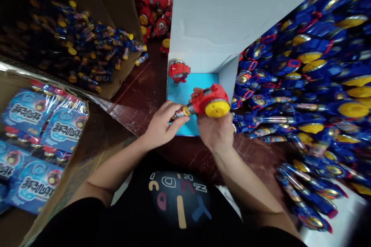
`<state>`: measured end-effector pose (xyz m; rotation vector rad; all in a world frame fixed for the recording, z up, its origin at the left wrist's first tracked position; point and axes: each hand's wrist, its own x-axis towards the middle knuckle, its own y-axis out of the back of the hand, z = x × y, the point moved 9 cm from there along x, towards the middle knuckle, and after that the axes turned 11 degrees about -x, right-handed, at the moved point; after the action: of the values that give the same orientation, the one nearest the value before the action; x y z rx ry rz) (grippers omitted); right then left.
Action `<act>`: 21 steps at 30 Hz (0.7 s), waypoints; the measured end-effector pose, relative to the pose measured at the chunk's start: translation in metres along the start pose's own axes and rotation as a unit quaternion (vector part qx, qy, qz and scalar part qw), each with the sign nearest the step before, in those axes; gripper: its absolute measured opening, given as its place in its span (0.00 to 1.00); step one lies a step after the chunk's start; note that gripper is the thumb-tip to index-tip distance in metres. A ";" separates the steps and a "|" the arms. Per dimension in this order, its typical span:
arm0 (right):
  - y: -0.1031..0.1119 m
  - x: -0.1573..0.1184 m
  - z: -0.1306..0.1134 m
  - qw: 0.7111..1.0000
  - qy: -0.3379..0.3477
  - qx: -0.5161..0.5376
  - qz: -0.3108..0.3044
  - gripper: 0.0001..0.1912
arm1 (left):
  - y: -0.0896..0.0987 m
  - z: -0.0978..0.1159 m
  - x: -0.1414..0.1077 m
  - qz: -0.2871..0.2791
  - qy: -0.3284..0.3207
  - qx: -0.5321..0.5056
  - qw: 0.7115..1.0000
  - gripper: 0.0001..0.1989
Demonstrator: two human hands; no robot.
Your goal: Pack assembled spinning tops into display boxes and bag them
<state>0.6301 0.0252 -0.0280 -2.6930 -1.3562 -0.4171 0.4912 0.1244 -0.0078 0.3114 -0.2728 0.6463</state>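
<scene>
My right hand [216, 133] is wrapped around a red toy gun [209, 100] with a yellow disc on its face, held above a box's blue floor. My left hand [165, 123] pinches a small labelled bottle [181, 113] between thumb and fingers. The bottle's end meets the dark neck of the toy; whether it is fixed in there I cannot tell. A second red toy gun [179, 71] stands inside the open white box [208, 19], against its left wall. Part of the right hand's fingers is hidden behind the toy.
At upper left, a cardboard carton [116, 4] holds many small yellow-capped bottles [95, 42]. Below it, another carton contains blue printed packs [62, 127]. Red toys [156, 4] are heaped behind. Blue toys [310, 69] pile up along the right, some on a white surface [344, 208].
</scene>
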 end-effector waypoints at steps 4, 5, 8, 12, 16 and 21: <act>0.031 0.009 -0.044 0.933 0.212 -0.268 -0.116 0.64 | 0.003 -0.031 -0.004 -0.115 0.213 -0.194 0.951 0.25; 0.032 0.010 -0.054 0.899 0.248 -0.329 -0.149 0.62 | 0.000 -0.033 -0.007 -0.141 0.251 -0.232 0.929 0.27; 0.032 0.011 -0.076 0.837 0.285 -0.424 -0.199 0.48 | -0.007 -0.024 -0.011 -0.176 0.235 -0.218 0.931 0.25; 0.046 0.019 -0.081 0.888 0.164 -0.415 -0.110 0.37 | 0.005 0.015 -0.001 -0.099 -0.028 0.039 0.994 0.13; 0.060 0.028 -0.077 0.934 0.106 -0.338 -0.055 0.34 | 0.021 0.023 0.027 -0.078 -0.178 0.173 0.966 0.27; 0.040 0.048 -0.073 0.843 0.183 -0.498 -0.084 0.28 | 0.045 -0.020 0.099 -0.026 -0.214 0.190 0.958 0.27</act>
<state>0.6745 0.0228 0.0571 -2.8550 -1.5040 -2.0306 0.5418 0.2196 0.0166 0.8300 -0.5543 0.5721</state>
